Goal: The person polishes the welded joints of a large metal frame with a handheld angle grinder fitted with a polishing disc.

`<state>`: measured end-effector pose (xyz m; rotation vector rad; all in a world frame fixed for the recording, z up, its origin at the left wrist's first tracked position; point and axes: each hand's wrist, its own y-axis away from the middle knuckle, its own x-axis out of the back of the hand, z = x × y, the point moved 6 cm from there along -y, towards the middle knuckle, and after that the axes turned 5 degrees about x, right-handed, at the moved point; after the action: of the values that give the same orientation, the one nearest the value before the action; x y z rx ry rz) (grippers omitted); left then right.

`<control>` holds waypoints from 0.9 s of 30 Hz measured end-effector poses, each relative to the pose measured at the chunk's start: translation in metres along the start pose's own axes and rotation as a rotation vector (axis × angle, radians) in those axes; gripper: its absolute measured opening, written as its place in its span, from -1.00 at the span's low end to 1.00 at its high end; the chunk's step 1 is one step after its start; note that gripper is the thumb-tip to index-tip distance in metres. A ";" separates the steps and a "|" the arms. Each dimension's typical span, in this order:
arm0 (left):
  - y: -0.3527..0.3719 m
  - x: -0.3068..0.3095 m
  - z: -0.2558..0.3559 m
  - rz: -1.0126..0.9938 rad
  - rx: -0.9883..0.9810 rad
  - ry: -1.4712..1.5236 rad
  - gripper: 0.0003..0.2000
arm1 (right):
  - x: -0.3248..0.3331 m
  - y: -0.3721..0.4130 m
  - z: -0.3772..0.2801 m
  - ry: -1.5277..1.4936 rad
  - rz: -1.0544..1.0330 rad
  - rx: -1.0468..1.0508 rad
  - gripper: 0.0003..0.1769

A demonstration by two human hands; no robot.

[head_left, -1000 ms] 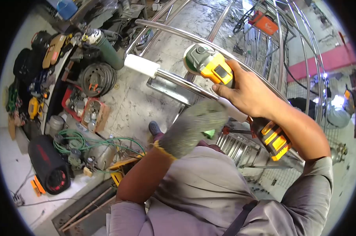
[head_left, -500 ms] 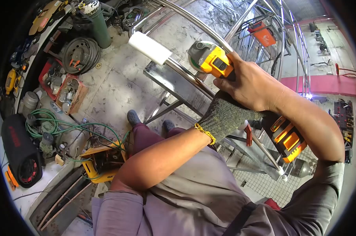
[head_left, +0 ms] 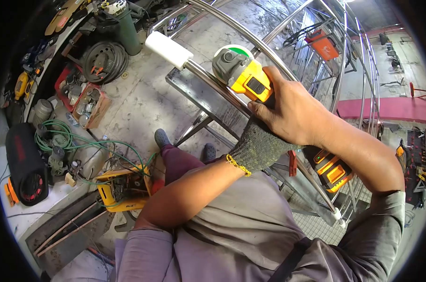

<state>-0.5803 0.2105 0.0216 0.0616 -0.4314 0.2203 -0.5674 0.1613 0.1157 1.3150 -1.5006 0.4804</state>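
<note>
Yellow grinder [head_left: 245, 77] against steel tube [head_left: 201, 75] edge

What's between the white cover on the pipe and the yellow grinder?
Only a short bare stretch of shiny steel tube, running from the white sleeve to the angle grinder. Nothing sits on it, as the head view shows.

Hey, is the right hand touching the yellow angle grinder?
Touching. The head view shows the right hand wrapped around the body of the yellow angle grinder, with no gap between them.
</note>
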 end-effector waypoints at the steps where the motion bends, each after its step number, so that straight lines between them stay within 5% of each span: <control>1: -0.001 -0.013 -0.006 0.053 -0.045 0.036 -0.29 | -0.002 0.004 0.003 -0.005 0.002 0.004 -0.33; 4: 0.001 -0.036 -0.016 0.071 -0.046 0.192 -0.30 | -0.004 0.015 0.010 0.005 0.024 0.000 -0.31; 10: -0.014 -0.102 -0.039 0.073 -0.184 1.290 -0.34 | -0.009 0.031 0.023 -0.004 -0.014 0.046 -0.28; 14: -0.013 -0.117 -0.040 0.051 -0.041 1.219 -0.37 | -0.010 0.039 0.033 -0.009 -0.051 0.010 -0.23; 17: -0.009 -0.092 -0.005 0.071 -0.044 0.716 -0.39 | -0.002 0.045 0.038 -0.016 -0.053 -0.009 -0.25; 20: -0.019 -0.078 0.003 0.112 -0.133 0.604 -0.38 | 0.011 0.043 0.044 -0.037 0.034 0.011 -0.25; 22: -0.017 -0.054 0.017 0.352 -0.227 -0.103 -0.37 | 0.017 0.032 0.039 -0.026 -0.016 -0.099 -0.29; 23: -0.017 -0.054 0.012 0.452 -0.240 -0.135 -0.38 | 0.018 0.028 0.035 -0.019 -0.003 -0.067 -0.30; 25: -0.027 -0.051 -0.002 0.359 -0.247 0.363 -0.38 | 0.014 0.021 0.030 -0.009 0.018 -0.006 -0.33; 27: -0.025 -0.048 -0.004 0.332 -0.162 0.241 -0.40 | 0.008 0.014 0.030 -0.004 0.006 0.019 -0.33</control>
<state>-0.6155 0.1767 -0.0025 -0.1951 -0.2160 0.5128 -0.5920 0.1372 0.1153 1.3278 -1.5071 0.4974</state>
